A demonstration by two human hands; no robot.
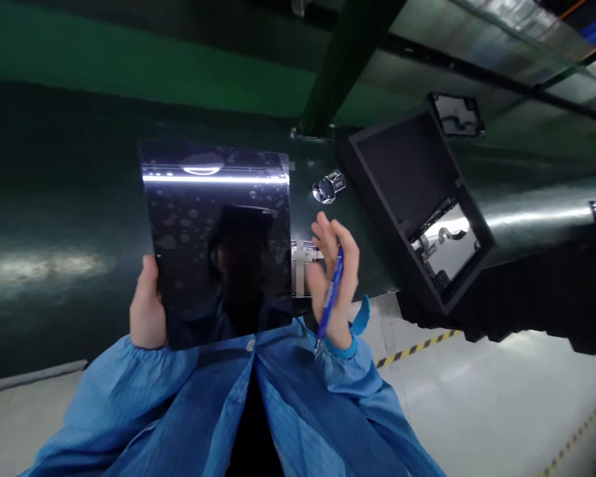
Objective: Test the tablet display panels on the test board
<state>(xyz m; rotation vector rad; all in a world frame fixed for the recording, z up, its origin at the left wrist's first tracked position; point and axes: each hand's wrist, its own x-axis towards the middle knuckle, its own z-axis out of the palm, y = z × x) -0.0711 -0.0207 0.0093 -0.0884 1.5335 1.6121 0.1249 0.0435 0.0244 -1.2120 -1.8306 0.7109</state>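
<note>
Tablet [223, 265]: black glass face, high gloss, spotted. Pen [332, 291]: blue plastic barrel, glossy. Coat [298, 411]: blue woven cloth, soft sheen. Case [407, 172]: black plastic, matt. Fitting [328, 187]: polished chrome metal. Tank wall [54, 199]: dark green painted metal, glossy. Duct [536, 218]: bare sheet metal, bright sheen. Floor [477, 404]: grey coating, smooth, semi-gloss.
</note>
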